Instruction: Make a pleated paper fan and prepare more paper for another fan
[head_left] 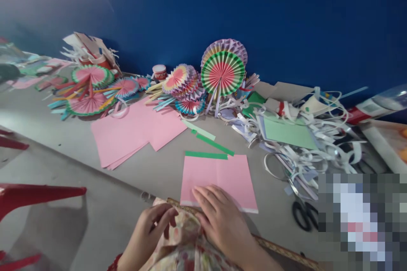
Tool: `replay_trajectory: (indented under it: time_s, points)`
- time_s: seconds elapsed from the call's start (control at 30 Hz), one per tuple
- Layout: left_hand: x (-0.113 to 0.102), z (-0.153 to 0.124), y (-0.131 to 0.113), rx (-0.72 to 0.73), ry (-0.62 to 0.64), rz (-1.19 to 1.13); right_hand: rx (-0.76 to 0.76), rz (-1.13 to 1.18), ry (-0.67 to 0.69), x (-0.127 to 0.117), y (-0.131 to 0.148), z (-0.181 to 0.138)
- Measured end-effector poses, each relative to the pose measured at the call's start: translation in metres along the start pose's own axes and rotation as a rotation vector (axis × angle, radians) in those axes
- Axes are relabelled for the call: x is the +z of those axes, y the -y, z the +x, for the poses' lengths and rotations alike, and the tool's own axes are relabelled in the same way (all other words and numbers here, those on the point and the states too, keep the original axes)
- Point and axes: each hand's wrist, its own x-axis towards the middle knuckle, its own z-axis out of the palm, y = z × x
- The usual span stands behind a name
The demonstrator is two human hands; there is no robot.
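Observation:
A pink sheet of paper (pixel 233 178) lies in front of me, with a green paper strip (pixel 206 155) along part of its top edge and a white strip along its bottom edge. My right hand (pixel 219 211) rests flat on the lower part of this sheet, fingers stretched out. At the table edge, left of the sheet, my left hand (pixel 155 224) is loosely curled, with a gap between thumb and fingers and nothing visible in it. Just beyond the sheet lie another green strip (pixel 216 144) and a pale green strip (pixel 199 130).
Pink sheets (pixel 124 131) lie to the left. Folded paper fans (pixel 223 73) line the blue wall. At right are white paper scraps (pixel 318 156), a light green sheet (pixel 289 131) and black-handled scissors (pixel 302 214). Red chair parts (pixel 41 194) stand at lower left.

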Motion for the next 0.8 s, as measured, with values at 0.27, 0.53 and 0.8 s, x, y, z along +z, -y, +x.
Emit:
replay_trajectory:
  time_s: [0.27, 0.53, 0.8]
  points:
    - [0.016, 0.004, -0.009, -0.087, 0.056, -0.222, -0.026, 0.045, 0.008, -0.014, -0.008, -0.008]
    - [0.005, 0.033, -0.034, -0.019, 0.212, -0.159, 0.063, -0.009, -0.003, -0.011, -0.026, 0.004]
    - [-0.027, 0.057, -0.043, -0.061, 0.288, -0.204, 0.056, -0.214, 0.055, -0.017, -0.036, 0.039]
